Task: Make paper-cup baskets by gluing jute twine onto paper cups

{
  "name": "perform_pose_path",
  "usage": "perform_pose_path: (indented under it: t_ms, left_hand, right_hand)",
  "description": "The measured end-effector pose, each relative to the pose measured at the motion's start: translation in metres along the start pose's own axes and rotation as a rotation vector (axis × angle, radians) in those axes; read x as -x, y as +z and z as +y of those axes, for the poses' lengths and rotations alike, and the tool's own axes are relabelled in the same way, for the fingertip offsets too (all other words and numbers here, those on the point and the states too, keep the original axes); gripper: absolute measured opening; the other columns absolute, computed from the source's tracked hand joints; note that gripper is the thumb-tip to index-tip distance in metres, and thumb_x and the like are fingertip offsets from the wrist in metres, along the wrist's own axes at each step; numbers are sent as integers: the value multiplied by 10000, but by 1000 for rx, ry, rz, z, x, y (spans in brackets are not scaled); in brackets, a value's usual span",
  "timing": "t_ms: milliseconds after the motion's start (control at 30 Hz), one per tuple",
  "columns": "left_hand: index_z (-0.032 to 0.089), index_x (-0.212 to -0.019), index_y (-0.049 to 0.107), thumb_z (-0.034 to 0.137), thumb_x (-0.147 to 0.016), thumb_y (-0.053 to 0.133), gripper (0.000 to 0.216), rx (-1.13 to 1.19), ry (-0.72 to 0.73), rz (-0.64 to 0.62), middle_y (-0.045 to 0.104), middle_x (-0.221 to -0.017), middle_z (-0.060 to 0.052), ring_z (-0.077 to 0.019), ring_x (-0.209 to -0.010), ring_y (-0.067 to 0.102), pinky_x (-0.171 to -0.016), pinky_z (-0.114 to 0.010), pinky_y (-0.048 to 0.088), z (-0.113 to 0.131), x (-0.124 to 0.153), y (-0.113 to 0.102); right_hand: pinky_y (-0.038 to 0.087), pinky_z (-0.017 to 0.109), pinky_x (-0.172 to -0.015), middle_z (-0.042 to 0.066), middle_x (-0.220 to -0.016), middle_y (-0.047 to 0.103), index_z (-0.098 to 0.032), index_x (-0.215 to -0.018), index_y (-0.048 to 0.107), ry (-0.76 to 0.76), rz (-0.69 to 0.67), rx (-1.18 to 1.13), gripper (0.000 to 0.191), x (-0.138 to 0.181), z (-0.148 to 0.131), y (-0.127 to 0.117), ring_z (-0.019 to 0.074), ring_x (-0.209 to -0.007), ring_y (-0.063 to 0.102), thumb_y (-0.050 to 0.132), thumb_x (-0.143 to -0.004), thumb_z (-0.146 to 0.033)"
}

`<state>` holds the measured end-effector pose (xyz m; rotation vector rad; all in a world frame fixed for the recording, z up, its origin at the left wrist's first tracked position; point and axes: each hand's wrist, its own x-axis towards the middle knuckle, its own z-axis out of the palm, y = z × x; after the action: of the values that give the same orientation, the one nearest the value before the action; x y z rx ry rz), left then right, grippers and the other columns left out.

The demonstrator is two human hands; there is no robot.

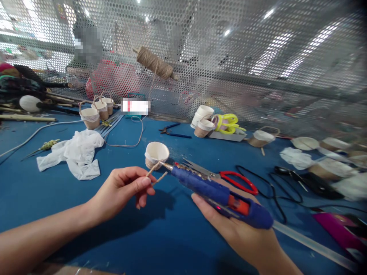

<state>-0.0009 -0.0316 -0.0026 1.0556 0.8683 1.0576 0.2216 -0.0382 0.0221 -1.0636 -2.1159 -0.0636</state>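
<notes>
My left hand point(133, 187) pinches a short piece of twine point(156, 168) between thumb and fingers, its two ends sticking out to the right. In my right hand point(237, 233) is a blue hot glue gun point(206, 187), with a clear glue stick point(312, 244) coming out of its back. The gun's nozzle meets or nearly meets one twine end. Just behind stands a small white-lined cup point(157, 151) with a brown lower part, partly hidden by the twine. Red-handled scissors point(237, 181) lie beyond the gun, partly covered by it.
White cloth point(78, 152) and small handled buckets point(91, 118) are at the left. Pliers point(174, 131) lie farther back. Cups point(204, 128) stand near a yellow coiled item point(226, 123). A black cable point(275, 194) winds at the right. A twine spool point(155, 63) hangs before the perforated metal screen point(218, 49).
</notes>
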Motion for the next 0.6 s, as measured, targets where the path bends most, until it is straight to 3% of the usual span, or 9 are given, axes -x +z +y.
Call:
perform_pose_path:
  t_ms: [233, 400, 500, 600]
  left_hand:
    - [134, -736, 657, 260, -721, 624, 132, -90, 25, 38, 626, -587, -11, -71, -419, 506, -425, -197, 425, 4, 2, 2]
    - [131, -746, 654, 253, -728, 619, 128, -92, 36, 38, 625, -591, -12, -73, -422, 509, -433, -201, 428, 4, 1, 3]
    - [125, -768, 642, 277, -746, 605, 158, -40, 24, 20, 633, -612, -17, -74, -433, 522, -434, -197, 430, 1, 0, 1]
    - [122, -782, 629, 298, -756, 599, 180, 67, 2, -13, 636, -625, -16, -69, -427, 524, -418, -184, 422, -1, -2, -1]
  right_hand:
    - [491, 219, -451, -20, -649, 641, -233, -723, 545, 89, -68, -70, 62, -3, -4, -1, 155, -593, 628, 606, -724, -222]
    - [484, 206, -426, -25, -637, 638, -238, -737, 551, 53, -64, -91, 83, -4, -4, -3, 145, -566, 619, 616, -711, -194]
    - [521, 230, -493, -8, -689, 657, -230, -760, 570, 59, -66, -86, 73, 1, -2, -1, 157, -592, 632, 624, -712, -223]
    - [540, 272, -555, 6, -667, 652, -222, -753, 602, 147, 31, -92, 85, 8, 3, 2, 177, -608, 635, 620, -717, -296]
